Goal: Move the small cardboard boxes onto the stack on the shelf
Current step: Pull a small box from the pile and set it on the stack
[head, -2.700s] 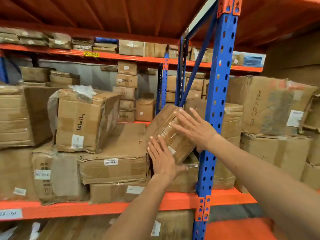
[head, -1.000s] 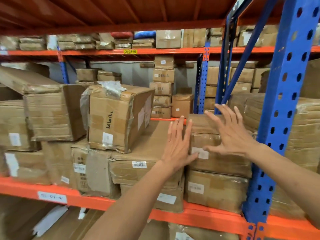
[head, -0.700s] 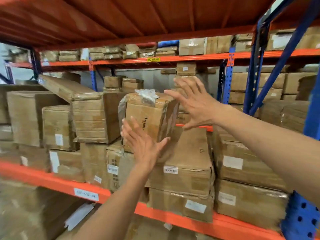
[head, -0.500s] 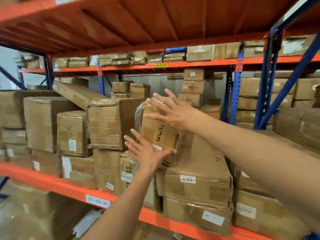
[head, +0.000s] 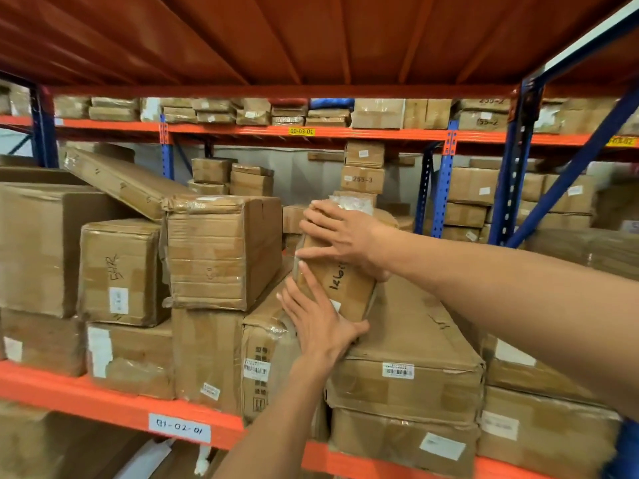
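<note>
A taped cardboard box with black handwriting sits on a long flat box in the stack on the orange shelf. My right hand lies over its upper front edge, fingers spread and pressed on the tape. My left hand is flat against its lower left corner, thumb under the front. Both hands grip the box between them; it looks slightly tilted. Crumpled plastic wrap shows on its top behind my right hand.
A large taped box stands just left of the held box, with a flat box leaning on it. More boxes fill the shelf left and right. A blue upright rises at right. The orange deck above hangs low.
My hands left the small box set at the right end of the stack and swung left. They now press on the handwritten box, where before they hovered open in front of it.
</note>
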